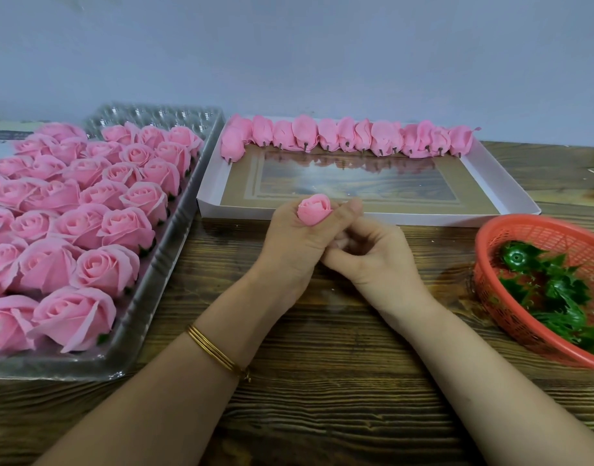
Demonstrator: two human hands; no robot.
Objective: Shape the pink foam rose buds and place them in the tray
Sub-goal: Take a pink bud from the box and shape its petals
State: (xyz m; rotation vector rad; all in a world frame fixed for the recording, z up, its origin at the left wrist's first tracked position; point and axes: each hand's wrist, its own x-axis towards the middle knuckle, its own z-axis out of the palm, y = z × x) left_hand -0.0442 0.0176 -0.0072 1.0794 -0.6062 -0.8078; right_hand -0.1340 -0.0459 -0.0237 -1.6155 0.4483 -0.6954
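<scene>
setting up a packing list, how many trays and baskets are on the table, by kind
clear plastic tray: 1
white cardboard tray: 1
red mesh basket: 1
total: 3

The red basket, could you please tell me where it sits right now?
In the head view, the red basket sits at the table's right edge, beside the right hand and in front of the white tray.
</scene>
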